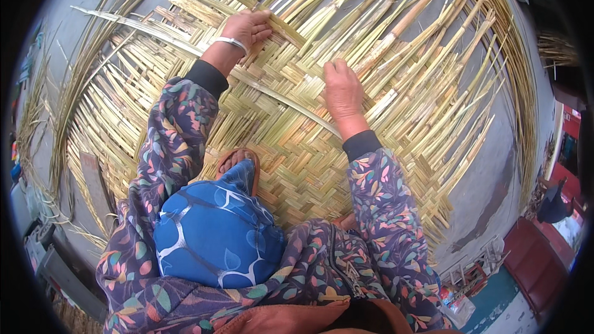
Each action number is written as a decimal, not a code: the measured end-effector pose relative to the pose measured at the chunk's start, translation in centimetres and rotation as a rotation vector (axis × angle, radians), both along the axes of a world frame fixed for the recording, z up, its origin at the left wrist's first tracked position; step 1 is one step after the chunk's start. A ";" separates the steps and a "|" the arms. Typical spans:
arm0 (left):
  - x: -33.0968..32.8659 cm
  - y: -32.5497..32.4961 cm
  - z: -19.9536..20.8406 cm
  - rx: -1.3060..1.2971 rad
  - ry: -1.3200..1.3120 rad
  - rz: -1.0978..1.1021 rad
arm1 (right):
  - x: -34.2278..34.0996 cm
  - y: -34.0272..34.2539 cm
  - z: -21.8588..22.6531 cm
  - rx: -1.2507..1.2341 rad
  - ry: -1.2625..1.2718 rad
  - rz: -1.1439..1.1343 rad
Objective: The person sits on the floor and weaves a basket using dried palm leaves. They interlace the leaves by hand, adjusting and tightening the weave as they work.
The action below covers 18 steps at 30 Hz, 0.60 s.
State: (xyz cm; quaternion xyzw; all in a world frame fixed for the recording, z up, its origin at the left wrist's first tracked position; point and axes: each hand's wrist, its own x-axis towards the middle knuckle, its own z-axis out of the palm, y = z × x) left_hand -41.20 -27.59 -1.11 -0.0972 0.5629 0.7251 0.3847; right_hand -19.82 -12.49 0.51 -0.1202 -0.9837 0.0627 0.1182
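Note:
A half-woven mat [303, 176] of split reed strips lies on the floor beneath me, with a tight zigzag weave at its near middle. Its loose strip ends fan out to the far side, left and right. At the mat's far side my left hand [249, 29] is closed around a flat greenish reed strip [289, 33] that slants across the others. To its right and nearer, my right hand [344, 91] rests on the weave with curled fingers; what they grip is hidden. Between my hands, another pale strip [291, 104] lies slantwise over the mat.
Long thin reeds [523, 93] lie on the grey floor along the right, and more reeds [68, 111] curve along the left. My sandalled foot [255, 173] stands on the mat beside my blue-covered knee [216, 235]. A dark red seat [535, 250] is at the lower right.

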 end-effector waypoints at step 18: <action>-4.1 -1.0 -0.4 0.107 0.117 -0.211 | -9.9 -3.6 3.5 -0.458 -0.229 -0.192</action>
